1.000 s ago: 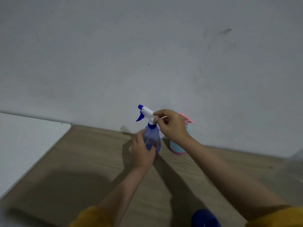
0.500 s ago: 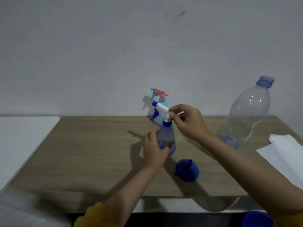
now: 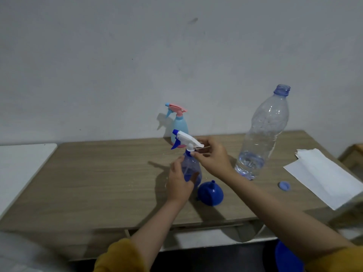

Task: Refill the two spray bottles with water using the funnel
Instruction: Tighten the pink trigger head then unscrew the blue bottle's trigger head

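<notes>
Two yellow sleeves (image 3: 119,256) at the very bottom, one on each arm. A blue round thing (image 3: 286,256) low down at the right, under the table edge; too cut off to tell what. Wooden table (image 3: 98,183) next, brown and long. Left hand (image 3: 179,185) curled round the belly of the blue spray bottle (image 3: 193,169), holding tight, bottle standing up on the table. Right hand (image 3: 213,159) up at the neck of that bottle, fingers pinching the blue collar just under the white spray head (image 3: 186,139). Spray head tipped a bit, blue nozzle pointing left, blue trigger hanging down. Blue funnel (image 3: 211,194) just beside the bottle on the right, lying wide end down, thin spout poking up. Small light blue cap (image 3: 284,185) lying flat further right, well apart from the funnel. White paper (image 3: 330,177) at the right edge of the table, a few sheets stacked. Big clear water bottle (image 3: 263,134) behind the right hand, standing up with no cap on, a little water at the bottom. Pink and light blue spray bottle (image 3: 179,126) at the back, near the wall, standing up, head still on. White surface (image 3: 17,165) off to the left, beside the table. Grey wall (image 3: 137,55) behind everything.
</notes>
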